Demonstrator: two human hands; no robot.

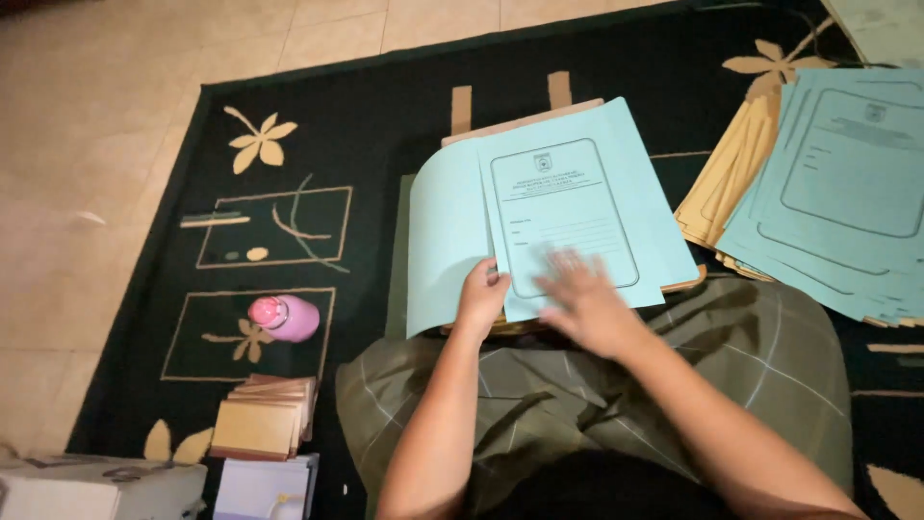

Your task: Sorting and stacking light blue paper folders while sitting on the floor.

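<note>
— Pale blue folder [553,207], wasn't it? Where did it sit?

— It lay across the person's lap, at the centre of the view, on top of a brown board [525,120], over the dark carpet [385,125]. Its cover was bent open at nine o'clock.

— And the hands?

— The left hand [481,299] pinched the folder's lower edge, thumb on top. The right hand [589,306] lay flat on the printed front sheet, fingers spread, gripping nothing; it was blurred.

— What else was about?

— A stack of blue and tan folders [828,193] at two o'clock, well apart. A pink bottle [285,317] lay on its side at nine o'clock, with a pile of brown booklets [262,419] at eight o'clock just below it.
</note>
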